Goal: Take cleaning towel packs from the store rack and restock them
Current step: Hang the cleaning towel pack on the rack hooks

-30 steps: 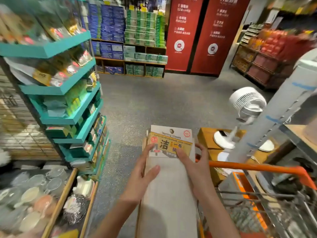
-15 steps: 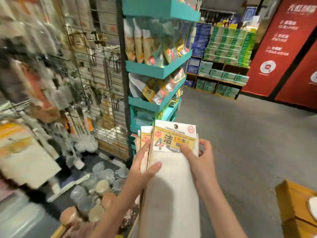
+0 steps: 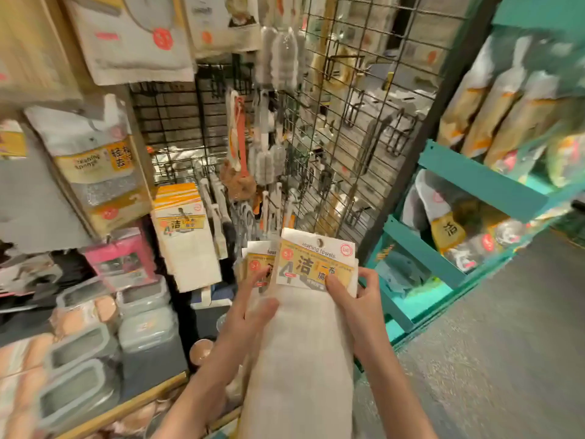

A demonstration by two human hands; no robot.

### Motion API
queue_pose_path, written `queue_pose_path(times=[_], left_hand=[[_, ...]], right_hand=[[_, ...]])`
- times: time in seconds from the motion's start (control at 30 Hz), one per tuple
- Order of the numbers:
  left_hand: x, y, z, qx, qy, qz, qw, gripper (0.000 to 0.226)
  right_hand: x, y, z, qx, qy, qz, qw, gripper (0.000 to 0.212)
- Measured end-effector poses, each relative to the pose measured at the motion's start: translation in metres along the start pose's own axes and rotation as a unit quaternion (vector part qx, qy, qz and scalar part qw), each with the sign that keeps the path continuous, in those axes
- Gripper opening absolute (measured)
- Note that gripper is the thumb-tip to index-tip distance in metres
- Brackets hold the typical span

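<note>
Two hands hold our stack of towel packs (image 3: pixel 300 327) in the lower middle of the frame. Our left hand (image 3: pixel 253 307) pinches the left edge and our right hand (image 3: pixel 354 299) grips the right side, thumb on the card.

We think the next job is hanging them on the wire rack (image 3: pixel 342 128), up in the middle. More of the same hanging packs (image 3: pixel 185 239) sit at middle left. We should line up the small hole with a hook, one pack at a time.

The top card says "leaning towels", a big "4" and "洁". At upper left, a sponge pack (image 3: pixel 101 172) says "leaning Sponge".
</note>
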State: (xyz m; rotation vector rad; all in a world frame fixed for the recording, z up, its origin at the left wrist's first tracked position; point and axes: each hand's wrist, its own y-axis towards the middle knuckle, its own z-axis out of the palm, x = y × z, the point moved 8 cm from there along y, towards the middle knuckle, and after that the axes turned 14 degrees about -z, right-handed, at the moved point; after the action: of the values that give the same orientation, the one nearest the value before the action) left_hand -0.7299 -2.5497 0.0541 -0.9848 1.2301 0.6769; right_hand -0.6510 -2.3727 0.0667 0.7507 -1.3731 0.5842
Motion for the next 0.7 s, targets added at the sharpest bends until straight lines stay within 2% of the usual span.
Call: queue_pose_path(times=[0.1, 0.23, 0.5, 0.7], left_hand=[[0.008, 0.027, -0.011, -0.054, -0.057, -0.026, 0.997, 0.043], [0.009, 0.052, -0.022, -0.123, -0.047, -0.038, 0.991, 0.047], [0.032, 0.056, -0.088, -0.288, -0.08, -0.063, 0.952, 0.043], [0.042, 0.056, -0.143, -0.344, -0.076, -0.075, 0.933, 0.044]], right_hand=[[-0.01, 0.043, 0.021, 0.067, -0.012, 0.001, 0.998, 0.047], [-0.017, 0.093, 0.047, 0.143, -0.007, -0.044, 0.989, 0.074], [-0.053, 0.129, 0.153, 0.348, -0.001, -0.068, 0.935, 0.044], [-0.077, 0.139, 0.22, 0.399, -0.014, -0.108, 0.911, 0.044]])
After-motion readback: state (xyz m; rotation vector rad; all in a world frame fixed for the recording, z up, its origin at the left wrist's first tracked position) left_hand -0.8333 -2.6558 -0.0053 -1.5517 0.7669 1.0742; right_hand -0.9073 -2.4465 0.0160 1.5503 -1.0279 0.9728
